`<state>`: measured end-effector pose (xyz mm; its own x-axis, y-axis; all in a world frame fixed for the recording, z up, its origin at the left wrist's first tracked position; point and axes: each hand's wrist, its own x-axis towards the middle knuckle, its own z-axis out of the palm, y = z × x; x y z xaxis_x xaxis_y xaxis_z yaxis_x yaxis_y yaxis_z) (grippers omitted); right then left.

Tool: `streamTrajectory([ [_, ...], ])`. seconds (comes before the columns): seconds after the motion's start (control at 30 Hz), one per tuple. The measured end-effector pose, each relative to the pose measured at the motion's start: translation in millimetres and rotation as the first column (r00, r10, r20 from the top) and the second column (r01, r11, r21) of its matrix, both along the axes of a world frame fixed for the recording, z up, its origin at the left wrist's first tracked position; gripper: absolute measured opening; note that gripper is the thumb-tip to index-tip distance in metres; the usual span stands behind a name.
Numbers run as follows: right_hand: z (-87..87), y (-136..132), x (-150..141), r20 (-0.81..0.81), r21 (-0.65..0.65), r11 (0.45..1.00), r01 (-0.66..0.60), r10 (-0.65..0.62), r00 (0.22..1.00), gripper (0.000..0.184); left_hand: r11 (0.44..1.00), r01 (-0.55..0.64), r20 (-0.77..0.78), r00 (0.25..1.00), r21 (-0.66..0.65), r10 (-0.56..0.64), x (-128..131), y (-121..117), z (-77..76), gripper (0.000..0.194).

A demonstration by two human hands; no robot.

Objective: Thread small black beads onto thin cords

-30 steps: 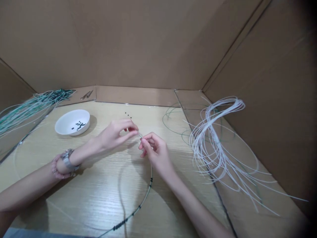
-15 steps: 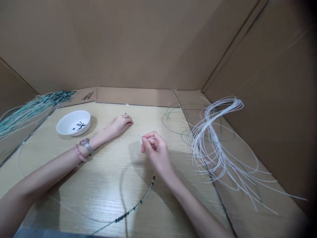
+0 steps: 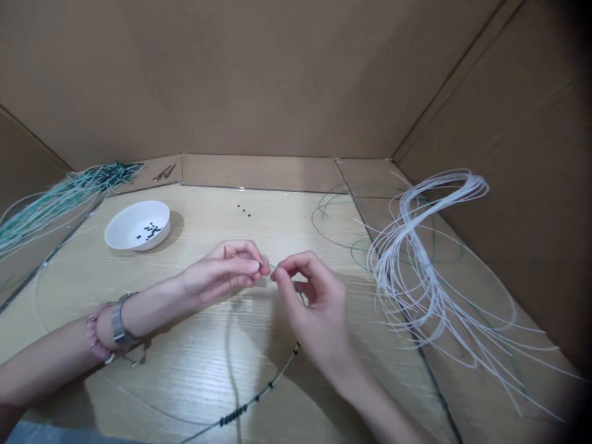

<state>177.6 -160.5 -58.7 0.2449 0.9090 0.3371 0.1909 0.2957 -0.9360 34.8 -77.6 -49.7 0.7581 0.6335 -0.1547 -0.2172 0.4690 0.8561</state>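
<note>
Between thumb and forefinger my left hand [image 3: 231,269] pinches a small dark bead [image 3: 259,265]. Facing it, my right hand [image 3: 319,308] is closed on a thin pale-green cord [image 3: 280,374] close to the cord's tip. The tip reaches the left fingertips; whether it is inside the bead is too small to tell. Below my right hand the cord hangs in a curve, with several black beads [image 3: 234,415] bunched low on it and a few spaced higher up. Beyond the hands, three loose dark beads [image 3: 244,211] lie on the table.
A white bowl [image 3: 123,237] with several dark beads stands at the left. Behind it lie a green-and-white cord bundle [image 3: 60,200] and small metal tools [image 3: 165,172]. A looped white cord bundle [image 3: 430,277] spreads at the right. Cardboard walls [image 3: 259,80] enclose the table.
My left hand has come back from the loose beads to my right hand, now with a bead in its fingertips. Three loose beads are uncovered. My right hand still grips the cord.
</note>
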Motion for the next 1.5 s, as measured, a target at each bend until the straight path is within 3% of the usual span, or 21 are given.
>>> streamTrajectory([
  [0.07, 2.2, -3.5, -1.1, 0.011, 0.031, 0.999, -0.015, 0.015, 1.0, 0.009, 0.991, 0.028, 0.043, 0.999, -0.134, -0.022, -0.4, -5.3, 0.6, 0.01],
  [0.17, 3.7, -7.4, -3.3, 0.013, 0.054, 0.998, -0.037, 0.036, 0.999, 0.011, 0.974, 0.058, 0.058, 0.997, -0.221, -0.046, -0.8, -8.5, -1.8, 0.013],
  [0.43, 6.7, -13.0, -3.4, 0.005, 0.101, 0.993, -0.056, 0.055, 0.998, 0.012, 0.984, 0.011, 0.023, 1.0, -0.18, -0.007, -2.8, -13.6, -5.8, 0.016],
  [0.83, 8.0, -12.4, -4.4, 0.069, 0.192, 0.98, -0.055, 0.042, 0.997, 0.016, 0.982, 0.02, 0.019, 1.0, -0.186, -0.017, -2.7, -19.1, 1.8, 0.014],
  [1.07, 10.5, -10.3, -4.1, 0.089, 0.219, 0.974, -0.062, 0.044, 0.995, 0.014, 0.987, -0.008, -0.009, 1.0, -0.162, 0.006, -3.5, -18.4, -3.8, 0.015],
  [1.5, 9.6, -13.2, -2.9, 0.076, 0.198, 0.978, -0.069, 0.055, 0.996, 0.017, 0.993, 0.009, -0.009, 1.0, -0.119, -0.01, -4.2, -19.6, -2.5, 0.014],
])
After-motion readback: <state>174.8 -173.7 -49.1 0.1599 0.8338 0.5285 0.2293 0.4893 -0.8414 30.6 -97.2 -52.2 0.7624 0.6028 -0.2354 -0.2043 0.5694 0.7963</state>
